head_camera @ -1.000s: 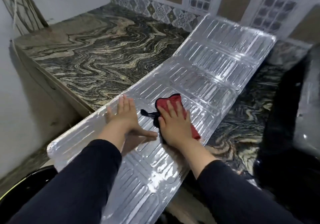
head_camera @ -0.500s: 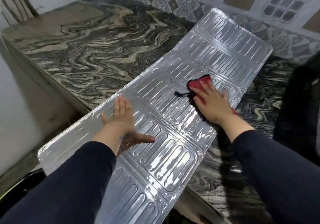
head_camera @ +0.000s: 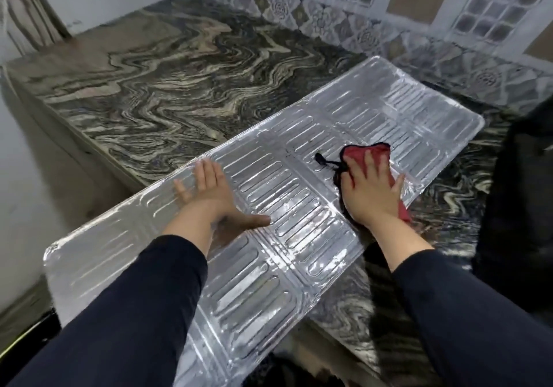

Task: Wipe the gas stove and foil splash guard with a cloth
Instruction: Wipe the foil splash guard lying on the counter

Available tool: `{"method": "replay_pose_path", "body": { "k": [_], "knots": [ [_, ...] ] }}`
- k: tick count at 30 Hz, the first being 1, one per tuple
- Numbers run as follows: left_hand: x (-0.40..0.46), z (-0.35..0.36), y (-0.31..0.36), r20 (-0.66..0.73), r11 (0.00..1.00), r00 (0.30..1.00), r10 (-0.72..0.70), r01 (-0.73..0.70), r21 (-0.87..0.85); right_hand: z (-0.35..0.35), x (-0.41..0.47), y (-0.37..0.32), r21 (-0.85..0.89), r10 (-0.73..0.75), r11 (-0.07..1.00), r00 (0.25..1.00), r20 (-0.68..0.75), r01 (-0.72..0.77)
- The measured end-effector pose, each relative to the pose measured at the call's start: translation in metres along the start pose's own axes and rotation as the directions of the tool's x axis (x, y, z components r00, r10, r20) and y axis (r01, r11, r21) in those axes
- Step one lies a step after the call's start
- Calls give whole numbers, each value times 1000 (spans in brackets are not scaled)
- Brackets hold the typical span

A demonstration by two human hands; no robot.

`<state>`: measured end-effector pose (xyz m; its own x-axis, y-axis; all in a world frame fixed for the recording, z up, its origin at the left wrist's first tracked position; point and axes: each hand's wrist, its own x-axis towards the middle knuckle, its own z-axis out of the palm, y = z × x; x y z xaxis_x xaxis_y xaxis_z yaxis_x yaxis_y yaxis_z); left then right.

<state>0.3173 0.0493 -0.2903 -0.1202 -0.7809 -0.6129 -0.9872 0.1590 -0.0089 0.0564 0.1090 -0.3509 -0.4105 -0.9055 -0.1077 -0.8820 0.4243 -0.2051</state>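
Observation:
The foil splash guard (head_camera: 281,225), a long embossed silver sheet, lies flat and slantwise over the marble counter, its near end hanging past the counter edge. My left hand (head_camera: 212,192) rests flat on its middle, fingers spread, holding nothing. My right hand (head_camera: 371,189) presses a red cloth (head_camera: 357,154) with black trim and a black loop onto the guard's far right part. Most of the cloth is hidden under the palm. A dark shape at the right edge (head_camera: 520,207) may be the gas stove; I cannot tell.
The swirled black-and-cream marble counter (head_camera: 167,87) spreads to the left and behind the guard. A patterned tile wall (head_camera: 344,21) runs along the back. The counter's front edge (head_camera: 89,153) drops off at the left. A dark rounded object (head_camera: 18,344) sits at the lower left.
My right hand has slid the red cloth along the guard away from me, toward its far right end. My left hand stays pressed flat on the same spot.

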Motion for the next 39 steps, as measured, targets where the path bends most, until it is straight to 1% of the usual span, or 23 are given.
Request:
{"method": "replay_pose_path", "body": {
  "k": [3,5,7,9,13,15,16,17,18,21,22,24,27,29,32,33,36,38,39],
  "knots": [
    [2,3,-6,6,1000,1000,-2,2,-7,-1,-12,-6,10,-37,999,999,-5,37],
    [3,5,-7,13,999,1000,8,-8,-33,-1,-22,-16,5,-154,988,988,27,154],
    [3,5,-6,26,1000,1000,5,-4,-27,1,-33,-39,2,-345,938,936,67,346],
    [5,5,-4,42,1000,999,-7,8,-22,5,-33,-68,8,-487,872,867,109,489],
    [10,5,-5,59,999,998,-30,31,-14,15,0,-118,7,-588,807,803,100,590],
    [11,5,-6,61,999,998,-35,35,-2,16,21,-127,26,-628,778,773,90,628],
    [11,3,-6,62,999,998,-33,32,14,15,34,-124,40,-632,775,771,85,631],
    [11,3,-6,63,999,998,-27,25,28,12,49,-117,51,-615,788,785,79,613],
    [10,3,-6,61,999,998,-19,17,35,8,66,-106,49,-576,818,815,68,574],
    [10,5,-10,40,1000,999,4,-5,29,-7,117,-62,-19,-364,931,931,33,364],
    [11,6,-10,36,1000,999,7,-8,24,-11,129,-51,-27,-298,954,954,36,299],
    [11,6,-10,42,1000,999,1,-2,17,-16,143,-39,-32,-232,972,972,45,233],
    [13,1,-7,63,999,997,-49,48,13,-14,140,-45,-28,-214,976,976,33,215],
    [17,-6,-1,36,997,997,-75,75,-10,-10,128,-56,-16,-215,976,976,33,215],
    [23,-18,19,-58,1000,998,10,-10,5,1,94,-81,0,-258,966,966,29,259],
    [25,-21,25,-67,999,997,37,-35,21,6,81,-88,9,-279,960,960,15,279],
    [32,-21,35,-18,995,998,67,-66,72,14,58,-100,16,-309,951,951,15,308],
    [36,-16,35,11,995,997,76,-76,58,11,56,-98,21,-311,950,950,41,310],
    [38,-15,35,18,996,997,74,-75,44,9,56,-98,22,-336,942,940,61,335]
  ]
}}
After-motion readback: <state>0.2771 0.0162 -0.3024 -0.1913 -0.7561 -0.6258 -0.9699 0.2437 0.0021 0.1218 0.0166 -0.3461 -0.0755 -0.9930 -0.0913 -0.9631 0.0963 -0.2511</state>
